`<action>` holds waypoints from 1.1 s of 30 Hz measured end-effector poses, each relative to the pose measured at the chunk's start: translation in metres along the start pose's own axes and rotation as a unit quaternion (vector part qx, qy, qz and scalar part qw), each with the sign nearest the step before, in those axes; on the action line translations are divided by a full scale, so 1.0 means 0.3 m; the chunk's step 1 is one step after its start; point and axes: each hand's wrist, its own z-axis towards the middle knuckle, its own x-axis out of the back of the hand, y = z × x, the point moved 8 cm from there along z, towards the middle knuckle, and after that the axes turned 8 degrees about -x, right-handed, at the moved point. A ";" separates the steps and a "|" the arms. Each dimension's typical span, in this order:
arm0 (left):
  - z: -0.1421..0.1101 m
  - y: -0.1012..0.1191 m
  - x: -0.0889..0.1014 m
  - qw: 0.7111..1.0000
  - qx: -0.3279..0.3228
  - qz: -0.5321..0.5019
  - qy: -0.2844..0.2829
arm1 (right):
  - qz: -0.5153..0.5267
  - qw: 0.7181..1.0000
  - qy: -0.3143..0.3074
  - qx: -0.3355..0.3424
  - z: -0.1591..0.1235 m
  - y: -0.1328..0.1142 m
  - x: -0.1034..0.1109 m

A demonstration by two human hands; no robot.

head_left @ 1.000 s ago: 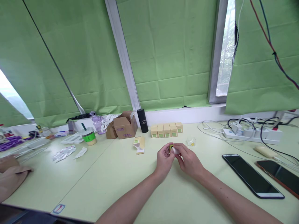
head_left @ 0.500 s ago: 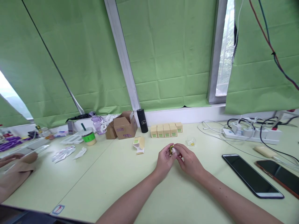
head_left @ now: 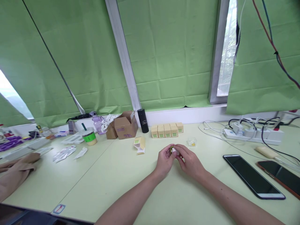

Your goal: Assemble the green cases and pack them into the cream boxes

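Above the middle of the table, my left hand point(head_left: 164, 160) and my right hand point(head_left: 190, 160) meet with fingertips closed around a small white-and-yellow object point(head_left: 173, 150). The fingers cover most of it, so I cannot tell its kind. Just beyond my right hand stands a small clear container point(head_left: 191, 142) with something yellow inside. An opened cardboard box point(head_left: 140, 145) lies to the left of my hands, its flap towards me. Behind them, several small cardboard boxes point(head_left: 164, 131) with green labels are lined up.
A black cylinder point(head_left: 143, 121) and a larger brown carton point(head_left: 126, 126) stand at the back. Two phones point(head_left: 254, 176) lie right, near a cabled power strip point(head_left: 254, 134). Left are a drink cup point(head_left: 89, 137), white packets point(head_left: 64, 153) and another person's sleeve point(head_left: 18, 175).
My hands keep nearly the same place, with the small object turned slightly and more of its white part showing. At far left, the other person's hand has gone from view.
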 end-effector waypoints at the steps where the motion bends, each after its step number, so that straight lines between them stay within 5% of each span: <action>1: 0.000 0.001 -0.001 1.000 0.000 0.000 -0.001 | 0.000 1.000 0.001 0.002 0.000 -0.001 0.000; 22: 0.006 -0.008 0.004 1.000 -0.009 0.000 0.005 | 0.012 1.000 0.005 0.000 0.009 -0.011 0.012; 33: 0.001 -0.047 0.023 0.997 0.038 -0.071 0.001 | 0.089 0.987 -0.021 -0.133 0.002 0.081 -0.013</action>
